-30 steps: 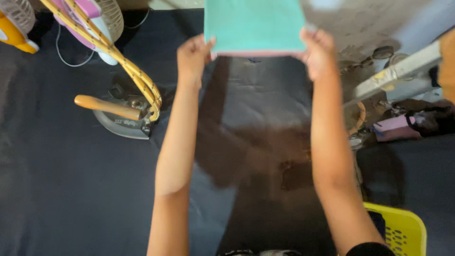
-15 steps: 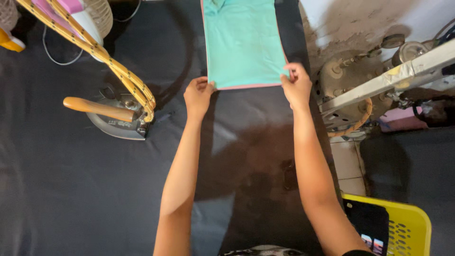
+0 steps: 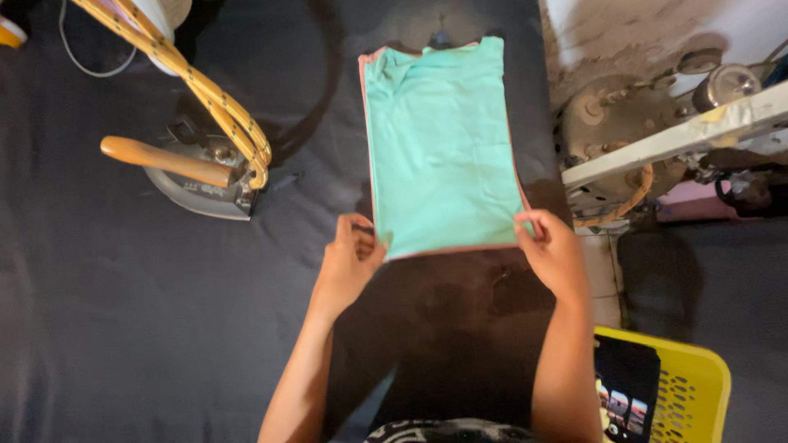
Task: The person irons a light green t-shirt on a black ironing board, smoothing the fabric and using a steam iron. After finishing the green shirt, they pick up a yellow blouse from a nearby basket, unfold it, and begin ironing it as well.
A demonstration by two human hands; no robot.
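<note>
Both hands (image 3: pixel 349 258) (image 3: pixel 554 250) have lowered the mint garment (image 3: pixel 443 148) flat.

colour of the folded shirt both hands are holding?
Mint green shirt, with a pink edge along its left and bottom sides. Head view shows it best.

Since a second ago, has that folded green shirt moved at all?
Yes. The green shirt has come down out of the air toward the person and now lies flat on the dark table, to the right of the iron, which stayed put.
</note>
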